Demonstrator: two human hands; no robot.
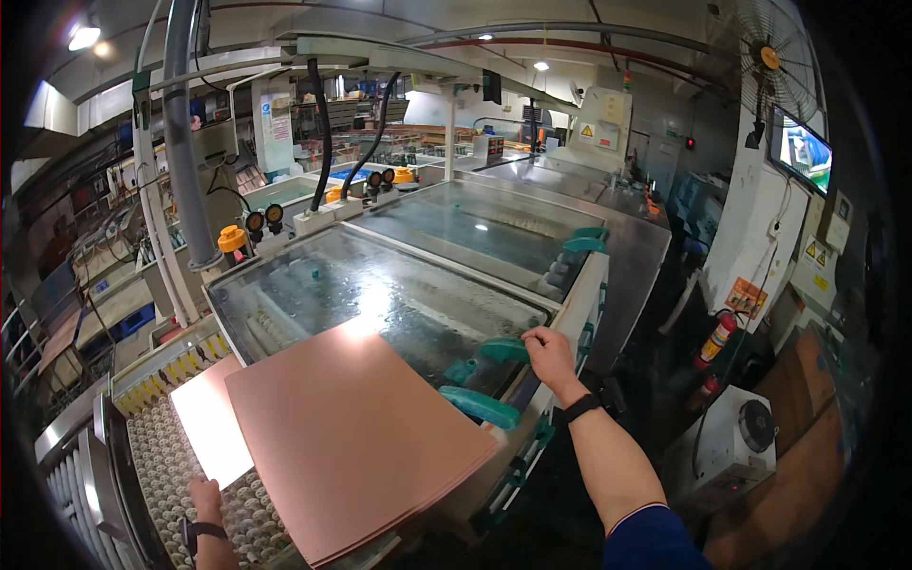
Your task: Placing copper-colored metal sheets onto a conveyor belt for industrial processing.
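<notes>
Left fingers (202, 487) pinch the bright sheet (211, 427); best keep it square to the rollers (157, 446). Right fingers (536, 337) curl by the green handle (502, 351), grip unclear.

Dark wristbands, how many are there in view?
2. One dark wristband is on the wrist of the right hand; the other is on the wrist of the left hand. No others show.
</notes>
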